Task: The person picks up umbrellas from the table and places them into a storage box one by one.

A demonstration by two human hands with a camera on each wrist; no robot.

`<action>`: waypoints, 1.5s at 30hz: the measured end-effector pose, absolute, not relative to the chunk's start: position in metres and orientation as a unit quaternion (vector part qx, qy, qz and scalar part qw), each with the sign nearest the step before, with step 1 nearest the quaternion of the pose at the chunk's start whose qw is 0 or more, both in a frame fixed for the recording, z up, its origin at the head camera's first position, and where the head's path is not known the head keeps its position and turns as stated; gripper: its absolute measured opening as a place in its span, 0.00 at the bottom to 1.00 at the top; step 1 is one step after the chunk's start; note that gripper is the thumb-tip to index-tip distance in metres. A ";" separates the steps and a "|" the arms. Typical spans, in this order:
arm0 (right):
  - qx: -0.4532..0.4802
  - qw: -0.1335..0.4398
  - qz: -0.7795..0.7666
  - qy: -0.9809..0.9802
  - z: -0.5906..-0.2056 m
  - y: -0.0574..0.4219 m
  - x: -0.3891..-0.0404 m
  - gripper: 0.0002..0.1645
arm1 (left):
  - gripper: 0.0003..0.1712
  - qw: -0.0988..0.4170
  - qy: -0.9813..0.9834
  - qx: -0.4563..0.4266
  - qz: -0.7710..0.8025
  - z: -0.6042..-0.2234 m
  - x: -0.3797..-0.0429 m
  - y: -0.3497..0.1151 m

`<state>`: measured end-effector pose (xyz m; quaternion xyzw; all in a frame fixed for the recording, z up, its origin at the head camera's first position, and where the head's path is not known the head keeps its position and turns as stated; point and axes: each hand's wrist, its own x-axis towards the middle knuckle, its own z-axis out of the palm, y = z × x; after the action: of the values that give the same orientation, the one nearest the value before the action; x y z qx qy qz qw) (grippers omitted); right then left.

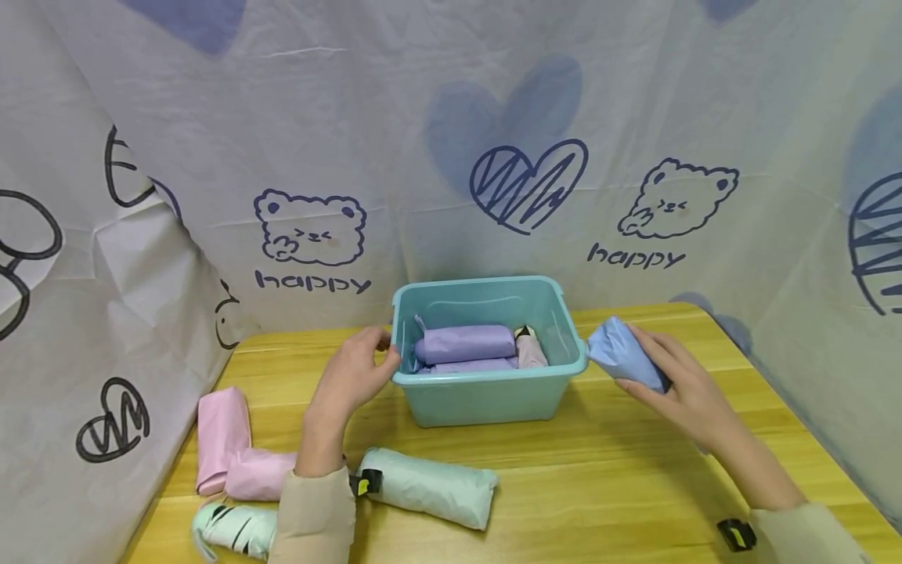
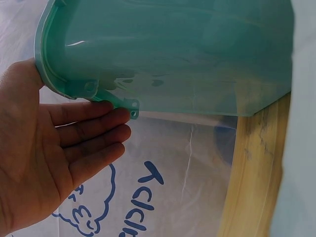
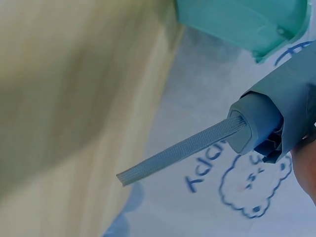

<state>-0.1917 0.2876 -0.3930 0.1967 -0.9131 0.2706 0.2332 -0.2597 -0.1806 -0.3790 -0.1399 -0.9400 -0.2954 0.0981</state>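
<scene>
Gripping the blue umbrella (image 1: 622, 352) w/ fingers & thumb round it, your right hand (image 1: 682, 384) has it up off the surface (image 1: 585, 493), just R of the bin (image 1: 486, 401); can't tell if its tip touches the rim. Per right wrist cam, a strap (image 3: 182, 150) sticks out from its handle end. Your left hand (image 1: 357, 372) is at the bin's L end, thumb by the rim, other fingers straight & tog. In the bin you've got a purple umbrella (image 1: 468, 343) lying lengthwise on another purple item (image 1: 475, 365), w/ a pale roll (image 1: 530, 350) beside them at the R end. On the surface, nearer you: a green roll (image 1: 431, 487) in front of the bin, a bit L; then 2 pink rolls (image 1: 224, 435), touching, & a striped roll (image 1: 241, 528), part hidden by your L sleeve (image 1: 313, 517), farther L. Behind it all hangs a printed sheet (image 1: 416, 243) w/ bears & hearts.
</scene>
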 end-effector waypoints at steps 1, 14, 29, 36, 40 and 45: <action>0.208 0.240 0.267 -0.910 -0.389 0.284 -0.194 0.53 | 0.16 0.098 -0.940 -0.140 -0.296 -0.379 -0.260 -0.181; 0.342 0.259 0.200 -0.881 -0.345 0.251 -0.229 0.52 | 0.16 0.105 -0.941 -0.144 -0.289 -0.381 -0.260 -0.184; 0.417 0.142 0.085 -0.894 -0.290 0.207 -0.260 0.46 | 0.17 0.091 -0.942 -0.137 -0.291 -0.378 -0.259 -0.183; 0.418 0.071 0.026 -0.905 -0.277 0.181 -0.277 0.46 | 0.16 0.093 -0.942 -0.142 -0.289 -0.379 -0.261 -0.184; 0.426 0.039 0.003 -0.904 -0.273 0.165 -0.288 0.47 | 0.15 0.095 -0.941 -0.145 -0.292 -0.379 -0.261 -0.183; 0.431 -0.004 -0.017 -0.902 -0.271 0.146 -0.300 0.47 | 0.14 0.099 -0.939 -0.144 -0.295 -0.379 -0.261 -0.182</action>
<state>-0.3004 0.1456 -0.2705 0.4312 -0.9021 -0.0169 -0.0044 -0.2609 -0.1825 -0.3787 -0.1444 -0.9392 -0.2955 0.0986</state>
